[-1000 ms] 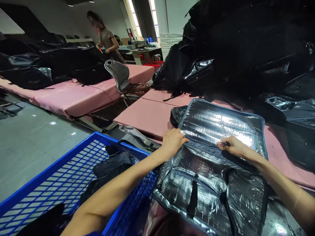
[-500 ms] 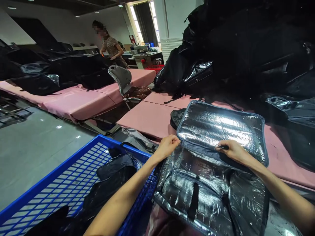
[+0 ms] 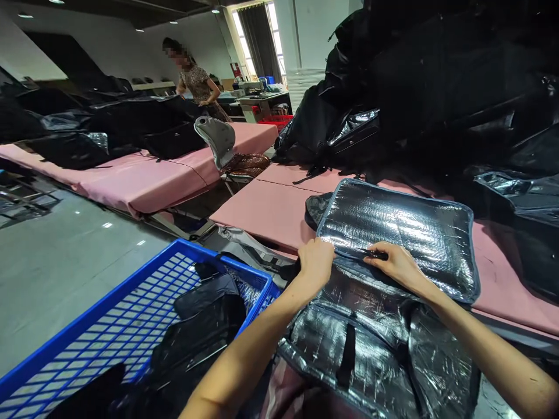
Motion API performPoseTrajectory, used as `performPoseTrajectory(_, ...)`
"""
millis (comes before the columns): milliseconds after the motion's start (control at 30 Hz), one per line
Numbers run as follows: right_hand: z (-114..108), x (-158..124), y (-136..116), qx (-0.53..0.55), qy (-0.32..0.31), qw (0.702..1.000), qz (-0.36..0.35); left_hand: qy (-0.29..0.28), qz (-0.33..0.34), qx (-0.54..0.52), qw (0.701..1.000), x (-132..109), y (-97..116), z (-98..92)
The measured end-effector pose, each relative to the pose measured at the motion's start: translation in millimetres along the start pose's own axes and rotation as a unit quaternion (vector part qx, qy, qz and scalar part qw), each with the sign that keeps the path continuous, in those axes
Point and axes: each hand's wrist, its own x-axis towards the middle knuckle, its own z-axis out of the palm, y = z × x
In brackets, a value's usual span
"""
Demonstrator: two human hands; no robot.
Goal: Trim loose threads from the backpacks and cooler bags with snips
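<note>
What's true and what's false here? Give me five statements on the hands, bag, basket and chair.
1. The left hand and right hand are at the near edge of the flap of the bag. True.
2. The flap's upturned face is matte red. False: it is shiny silver.
3. The basket is blue. True.
4. The basket is right of the bag in view. False: it is on the left.
5. The chair has a grey back. True.
</note>
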Motion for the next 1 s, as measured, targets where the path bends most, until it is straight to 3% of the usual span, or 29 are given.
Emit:
performPoseTrajectory(100,0.2,-3.0,-0.2,-0.001,-0.011,1.000,-0.004,-0.034,0.021,0.026,0.999,1.5,-0.7,-2.2)
performPoseTrajectory(200,0.0,-7.9,-1.7,-0.013,-0.012,1.000,-0.012,-0.031,0.051,0.014,0.998,-1.5,-12.5,-0.8)
performPoseTrajectory(400,5.0,-16.6,-6.6,-0.024,0.017,0.999,-0.039,0.040,0.044,-0.177,0.982,-6.1,-40.0,17.6)
performPoseTrajectory(733,39.3,-2.0,-38.8,-0.104,0.058,0.984,-0.135,0.061,0.045,-0.277,0.958,-7.1,-38.3,21.1)
performPoseTrajectory(867,41.6,3.8,-43.7,-0.094,0.047,0.985,-0.138,0.064,0.053,-0.284,0.955,-8.9,-37.2,21.5)
performPoseTrajectory(1000,39.6,6.3,-39.9,-0.016,0.026,0.994,-0.106,0.056,0.050,-0.318,0.945,-8.2,-39.9,21.4)
